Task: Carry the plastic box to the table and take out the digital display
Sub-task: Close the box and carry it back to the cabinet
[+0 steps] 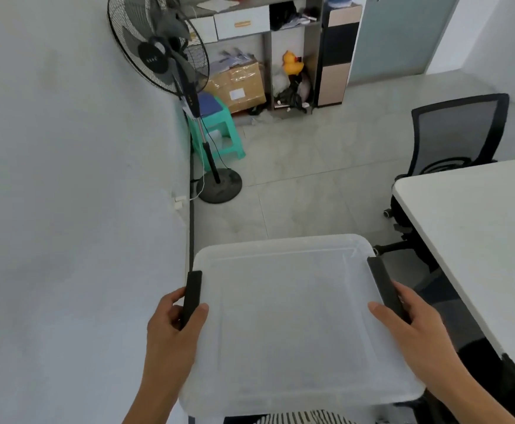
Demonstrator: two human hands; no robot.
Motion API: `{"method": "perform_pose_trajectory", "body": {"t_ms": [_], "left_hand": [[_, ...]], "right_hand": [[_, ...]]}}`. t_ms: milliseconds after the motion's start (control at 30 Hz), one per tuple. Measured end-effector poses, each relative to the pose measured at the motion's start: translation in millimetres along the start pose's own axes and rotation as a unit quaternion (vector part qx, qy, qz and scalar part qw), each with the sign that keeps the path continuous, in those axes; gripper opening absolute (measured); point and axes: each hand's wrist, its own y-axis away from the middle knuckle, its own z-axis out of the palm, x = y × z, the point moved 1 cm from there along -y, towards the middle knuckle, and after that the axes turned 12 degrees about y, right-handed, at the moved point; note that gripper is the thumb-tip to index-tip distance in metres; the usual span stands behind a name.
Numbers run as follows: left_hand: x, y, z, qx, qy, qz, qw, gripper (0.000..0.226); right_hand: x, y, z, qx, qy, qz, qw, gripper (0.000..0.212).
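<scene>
A translucent white plastic box (293, 325) with its lid on fills the lower middle of the head view, held up in front of me above the floor. My left hand (170, 328) grips the black clip handle on the box's left side. My right hand (409, 325) grips the black clip handle on its right side. The white table (476, 240) stands to the right of the box, its near corner beside my right hand. The box's contents are hidden by the cloudy lid, so the digital display is not visible.
A white wall runs along the left. A black standing fan (170, 56) and a green stool (216, 130) stand ahead on the left. Shelves with a cardboard box and a yellow rubber duck (291, 63) lie beyond. A black mesh office chair (455, 136) sits behind the table.
</scene>
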Motion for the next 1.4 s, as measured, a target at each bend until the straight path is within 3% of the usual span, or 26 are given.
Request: {"method": "perform_pose_trajectory", "body": {"t_ms": [267,567,800,1067,1400], "left_hand": [[46,-190,56,0.011,0.024,-0.018,0.999,0.033],[161,-417,142,-0.090,-0.021,0.017,0.996,0.027],[217,-553,249,-0.148,-0.013,0.034,0.988,0.030],[279,-698,384,-0.124,0.013,0.023,0.992,0.033],[350,-872,485,-0.033,0.046,0.024,0.998,0.030]], "right_hand": [[-87,-178,38,-0.004,0.014,0.014,1.000,0.042],[-190,-348,49,0.074,-0.026,0.057,0.995,0.047],[-227,-488,29,0.124,-0.031,0.085,0.988,0.047],[-278,-703,-22,0.119,-0.028,0.068,0.990,0.038],[-387,-943,-52,0.064,0.021,0.006,0.998,0.040]]}}
